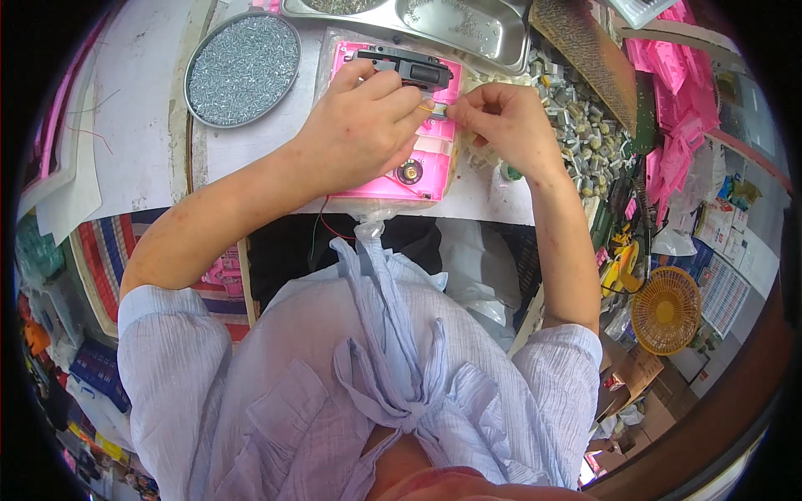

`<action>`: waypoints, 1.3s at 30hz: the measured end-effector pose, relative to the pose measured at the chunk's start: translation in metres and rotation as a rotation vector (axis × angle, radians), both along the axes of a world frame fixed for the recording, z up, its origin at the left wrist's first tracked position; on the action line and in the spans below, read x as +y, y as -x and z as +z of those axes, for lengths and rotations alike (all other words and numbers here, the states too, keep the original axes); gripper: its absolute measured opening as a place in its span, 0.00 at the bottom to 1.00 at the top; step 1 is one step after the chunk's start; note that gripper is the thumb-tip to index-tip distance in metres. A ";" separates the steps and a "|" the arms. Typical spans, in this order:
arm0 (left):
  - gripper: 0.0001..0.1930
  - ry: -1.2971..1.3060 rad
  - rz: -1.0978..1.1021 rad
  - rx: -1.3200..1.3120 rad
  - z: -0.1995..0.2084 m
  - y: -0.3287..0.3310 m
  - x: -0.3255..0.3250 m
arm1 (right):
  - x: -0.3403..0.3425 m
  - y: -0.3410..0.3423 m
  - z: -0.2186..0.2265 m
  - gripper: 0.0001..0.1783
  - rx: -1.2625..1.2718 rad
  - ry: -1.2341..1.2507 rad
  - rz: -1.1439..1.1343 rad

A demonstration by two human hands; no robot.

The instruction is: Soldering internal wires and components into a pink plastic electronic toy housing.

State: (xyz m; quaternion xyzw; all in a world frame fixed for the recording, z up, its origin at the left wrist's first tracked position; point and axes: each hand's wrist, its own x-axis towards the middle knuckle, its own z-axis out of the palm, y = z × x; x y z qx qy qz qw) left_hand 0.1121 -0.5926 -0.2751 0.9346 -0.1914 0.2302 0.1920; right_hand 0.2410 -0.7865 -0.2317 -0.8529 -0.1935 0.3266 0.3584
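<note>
On the workbench in front of me lies a pink plastic housing [434, 178]. A black mechanical block [415, 70] is across its far part, and a round dark part with a brass-coloured centre [409, 172] is set in its near part. My left hand [368, 117] reaches over the housing with curled fingers, close to the black block; what it grips is hidden. From the right, my right hand [508, 123] pinches at a small pale piece [439, 109] beside the housing's right edge. A bit of yellow wire [426, 107] shows between both sets of fingertips.
Left of the housing stands a round tray [242, 118] full of small screws. Behind it is a compartmented metal tray [510, 60]. Small motors [585, 125] are heaped on the right, near pink plastic parts [681, 134]. A yellow basket [666, 311] sits farther right.
</note>
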 end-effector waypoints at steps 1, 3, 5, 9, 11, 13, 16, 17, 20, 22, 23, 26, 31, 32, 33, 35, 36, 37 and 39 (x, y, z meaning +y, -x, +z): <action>0.19 -0.005 0.000 0.033 0.000 0.000 0.000 | -0.001 0.000 -0.001 0.14 -0.027 -0.001 0.010; 0.18 0.027 -0.004 0.044 0.003 -0.001 0.000 | -0.002 0.000 -0.006 0.14 -0.076 -0.006 0.030; 0.16 0.072 -0.019 0.065 0.007 -0.004 0.003 | -0.005 0.001 -0.008 0.14 -0.058 -0.011 0.013; 0.09 0.123 -0.059 0.047 0.011 -0.023 0.013 | -0.004 0.006 -0.001 0.13 -0.177 -0.044 0.106; 0.06 0.084 -0.087 0.024 0.013 -0.029 0.016 | 0.001 0.017 0.002 0.13 -0.287 -0.112 0.105; 0.05 0.011 -0.128 0.026 0.018 -0.034 0.019 | 0.005 0.027 -0.007 0.12 -0.373 -0.174 0.090; 0.09 -0.061 -0.217 0.007 0.020 -0.036 0.028 | 0.009 0.038 -0.015 0.08 -0.558 -0.188 0.045; 0.10 -0.068 -0.247 0.009 0.021 -0.039 0.029 | 0.009 0.039 -0.017 0.06 -0.636 -0.238 0.031; 0.10 -0.082 -0.309 -0.072 0.027 -0.049 0.029 | 0.008 0.048 -0.021 0.05 -0.755 -0.230 0.002; 0.10 -0.082 -0.322 -0.187 0.023 -0.057 0.028 | 0.011 0.048 -0.035 0.06 -0.825 -0.229 -0.031; 0.11 -0.107 -0.326 -0.191 0.021 -0.058 0.031 | 0.014 0.047 -0.040 0.06 -0.833 -0.225 -0.050; 0.10 -0.162 -0.391 -0.143 0.029 -0.067 0.026 | 0.007 0.049 -0.037 0.05 -0.819 -0.258 -0.046; 0.09 -0.236 -0.493 -0.136 0.040 -0.081 0.023 | -0.058 -0.027 0.034 0.10 -0.612 -0.411 -0.264; 0.09 -0.241 -0.498 -0.121 0.040 -0.081 0.021 | -0.074 -0.070 0.046 0.08 -0.551 -0.598 -0.514; 0.09 -0.240 -0.501 -0.108 0.041 -0.082 0.020 | -0.097 -0.124 0.054 0.09 -0.844 -0.528 -0.585; 0.09 -0.251 -0.502 -0.078 0.040 -0.083 0.019 | -0.149 -0.235 0.046 0.14 -1.195 0.067 -0.527; 0.09 -0.245 -0.516 -0.073 0.040 -0.082 0.020 | -0.176 -0.284 0.032 0.16 -1.216 0.386 -0.396; 0.10 -0.255 -0.509 -0.065 0.042 -0.081 0.025 | -0.169 -0.303 0.029 0.17 -1.142 0.558 -0.395; 0.11 -0.224 -0.535 -0.056 0.034 -0.082 0.022 | -0.203 -0.338 0.011 0.18 -1.102 0.878 -0.349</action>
